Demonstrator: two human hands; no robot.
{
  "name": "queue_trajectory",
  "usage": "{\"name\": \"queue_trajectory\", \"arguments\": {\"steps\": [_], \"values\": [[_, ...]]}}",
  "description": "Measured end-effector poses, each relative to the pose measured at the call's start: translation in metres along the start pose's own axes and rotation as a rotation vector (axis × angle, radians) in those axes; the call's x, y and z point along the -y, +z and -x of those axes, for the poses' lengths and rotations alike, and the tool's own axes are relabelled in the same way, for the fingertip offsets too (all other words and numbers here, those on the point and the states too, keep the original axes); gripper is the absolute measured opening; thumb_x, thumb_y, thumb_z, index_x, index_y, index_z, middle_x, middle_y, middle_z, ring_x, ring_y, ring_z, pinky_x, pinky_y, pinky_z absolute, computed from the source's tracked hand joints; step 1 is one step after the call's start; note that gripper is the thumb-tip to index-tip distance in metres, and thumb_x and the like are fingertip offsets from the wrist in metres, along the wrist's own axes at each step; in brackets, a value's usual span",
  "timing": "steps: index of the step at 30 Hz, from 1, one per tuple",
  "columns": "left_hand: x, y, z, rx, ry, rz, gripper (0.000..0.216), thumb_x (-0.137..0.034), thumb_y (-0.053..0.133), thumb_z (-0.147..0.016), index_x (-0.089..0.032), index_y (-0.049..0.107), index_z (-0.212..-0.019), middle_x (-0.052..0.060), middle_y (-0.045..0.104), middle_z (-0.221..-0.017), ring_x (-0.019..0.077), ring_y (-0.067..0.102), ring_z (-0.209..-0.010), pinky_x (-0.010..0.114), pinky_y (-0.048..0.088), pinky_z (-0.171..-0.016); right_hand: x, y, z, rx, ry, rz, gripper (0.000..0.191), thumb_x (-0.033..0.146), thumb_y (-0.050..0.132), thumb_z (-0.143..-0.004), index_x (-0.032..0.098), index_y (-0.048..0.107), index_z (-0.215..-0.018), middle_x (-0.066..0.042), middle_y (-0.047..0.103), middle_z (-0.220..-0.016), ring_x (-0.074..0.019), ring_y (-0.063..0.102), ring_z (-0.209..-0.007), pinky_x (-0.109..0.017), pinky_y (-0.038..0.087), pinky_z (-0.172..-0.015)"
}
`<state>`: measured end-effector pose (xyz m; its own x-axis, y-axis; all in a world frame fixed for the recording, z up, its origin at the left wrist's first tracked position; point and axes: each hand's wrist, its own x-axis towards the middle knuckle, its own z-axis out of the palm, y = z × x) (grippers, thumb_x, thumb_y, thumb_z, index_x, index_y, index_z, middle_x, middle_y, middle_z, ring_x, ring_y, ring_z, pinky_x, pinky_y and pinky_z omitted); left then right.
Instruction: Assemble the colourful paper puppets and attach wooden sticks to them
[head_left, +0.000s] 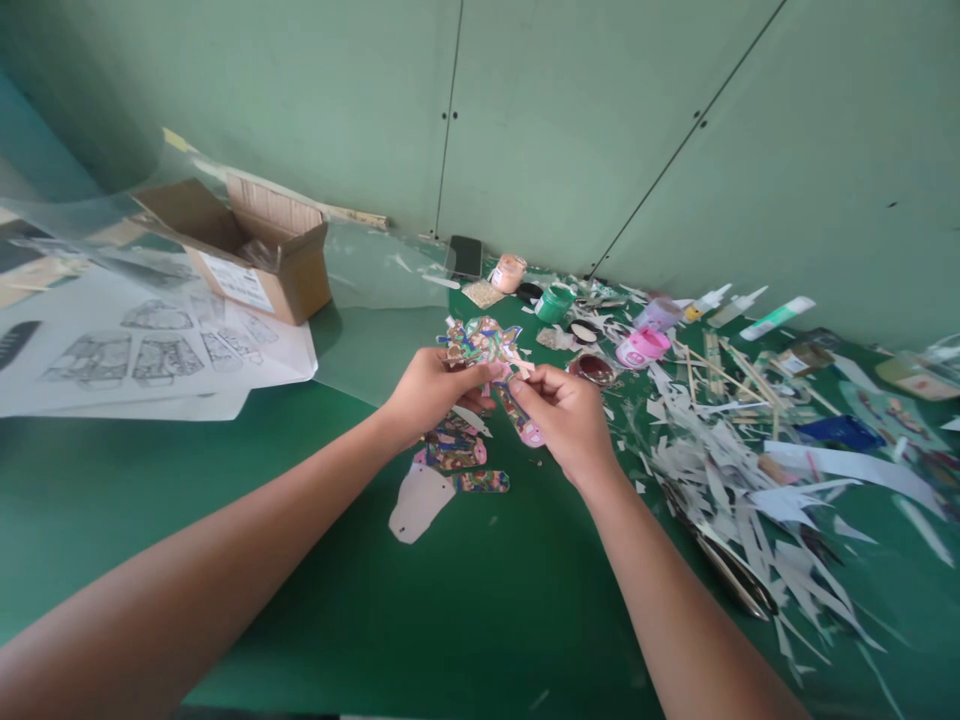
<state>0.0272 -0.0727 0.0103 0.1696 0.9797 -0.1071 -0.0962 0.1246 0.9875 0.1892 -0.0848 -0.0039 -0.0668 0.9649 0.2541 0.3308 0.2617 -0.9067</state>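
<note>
Between my hands, above the green table, is a painted paper cutout figure [487, 342] in blue, green, brown and pink. My left hand [435, 390] pinches its left and lower side. With thumb and forefinger closed, my right hand [574, 415] grips the figure's right side, where a long painted limb piece [525, 420] with a pink end hangs down. Under my left hand lie more painted strips, among them a pink-ended one [457, 452] and a smaller strip [484, 482]. Beside them rests a white paper piece [421, 503] with small dark holes. My fingertips partly hide the joint.
A cardboard box [262, 260] stands at the left by printed line-drawing sheets [150, 350]. Paint jars, including a green one [555, 302] and a pink one [643, 347], stand behind my right hand. Paper scraps [750, 510] with scissors [724, 560] spread at the right.
</note>
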Motion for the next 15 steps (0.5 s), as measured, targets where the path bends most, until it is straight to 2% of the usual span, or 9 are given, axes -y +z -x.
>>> {"name": "queue_trajectory", "arguments": {"steps": [3,6,8,10,12,15], "values": [[0.002,-0.003,-0.002,-0.042,0.071,-0.042,0.027,-0.034,0.081,-0.063,-0.012,0.067,-0.067,0.002,0.065,-0.059,0.0126,0.064,-0.055,0.026,0.056,-0.059,0.003,-0.008,0.0,-0.025,-0.054,0.076,0.025,0.041,0.06,-0.078,0.018,0.062,-0.068,0.003,0.052,-0.054,-0.0101,0.045,-0.049,-0.022,0.033,-0.048],[0.004,-0.007,-0.006,-0.105,0.128,-0.051,0.026,-0.034,0.08,-0.064,-0.012,0.065,-0.064,0.001,0.062,-0.057,0.0117,0.062,-0.055,0.025,0.055,-0.058,0.003,-0.027,-0.003,-0.173,-0.109,0.213,0.027,0.043,0.056,-0.083,0.018,0.068,-0.08,0.001,0.06,-0.059,-0.0123,0.052,-0.051,-0.024,0.04,-0.051],[0.005,-0.01,-0.009,-0.128,0.134,-0.019,0.027,-0.033,0.08,-0.064,-0.013,0.062,-0.06,0.0,0.06,-0.056,0.011,0.061,-0.054,0.026,0.056,-0.058,-0.001,-0.041,-0.007,-0.249,-0.1,0.348,0.026,0.04,0.054,-0.084,0.018,0.069,-0.08,0.001,0.062,-0.058,-0.013,0.053,-0.05,-0.026,0.041,-0.053],[0.006,-0.011,-0.011,-0.143,0.134,0.02,0.028,-0.032,0.08,-0.064,-0.014,0.06,-0.057,-0.001,0.058,-0.055,0.0101,0.059,-0.052,0.027,0.057,-0.06,-0.005,-0.052,-0.01,-0.182,-0.026,0.517,0.022,0.035,0.056,-0.083,0.019,0.07,-0.075,0.0,0.063,-0.057,-0.0145,0.055,-0.05,-0.026,0.04,-0.054],[0.006,-0.012,-0.012,-0.154,0.136,0.049,0.027,-0.03,0.08,-0.064,-0.014,0.06,-0.057,-0.002,0.057,-0.054,0.0093,0.058,-0.05,0.027,0.058,-0.06,-0.008,-0.058,-0.011,-0.029,0.092,0.684,0.017,0.03,0.059,-0.081,0.021,0.071,-0.073,-0.001,0.065,-0.058,-0.0165,0.058,-0.053,-0.027,0.039,-0.053],[0.006,-0.011,-0.012,-0.166,0.136,0.08,0.025,-0.029,0.079,-0.064,-0.013,0.061,-0.059,-0.002,0.058,-0.054,0.0099,0.059,-0.05,0.027,0.057,-0.058,-0.009,-0.056,-0.011,0.121,0.222,0.838,0.015,0.026,0.061,-0.081,0.024,0.075,-0.085,-0.001,0.07,-0.064,-0.0184,0.063,-0.061,-0.027,0.039,-0.056]]}}
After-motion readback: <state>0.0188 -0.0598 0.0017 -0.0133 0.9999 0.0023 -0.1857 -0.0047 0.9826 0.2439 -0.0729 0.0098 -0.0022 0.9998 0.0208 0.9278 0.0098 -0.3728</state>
